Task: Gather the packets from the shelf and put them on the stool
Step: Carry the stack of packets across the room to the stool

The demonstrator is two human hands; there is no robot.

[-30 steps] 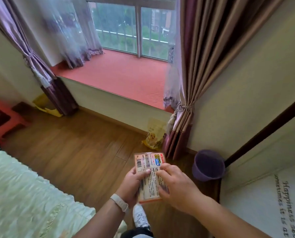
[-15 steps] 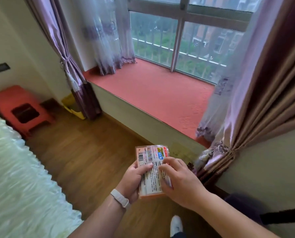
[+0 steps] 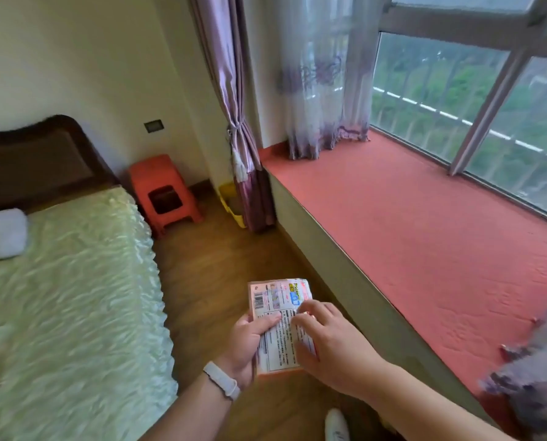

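Here, hands (image 3: 294, 342) clasp packets (image 3: 281, 326) — pink-edged, barcoded.

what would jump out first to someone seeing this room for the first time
Low in the middle, the left hand and right hand hold a stack of packets. Across the wooden floor stands the orange stool, beside the bed. A red window ledge fills the right.

Bed (image 3: 68, 297): pale green quilted cover, dark wooden headboard (image 3: 36, 154) at its far end. White pillow (image 3: 1, 233) lies on the bed near the headboard. Wall switch (image 3: 154, 126): right of the headboard. Window seat (image 3: 409, 233): red covering, right of the bed across a wooden floor (image 3: 214, 259). Purple curtain (image 3: 230, 90), tied back, hangs at the seat's far corner; a yellow bin (image 3: 229, 198) stands at its foot. Sheer curtain (image 3: 323, 90) rests on the seat before the window (image 3: 456, 100).
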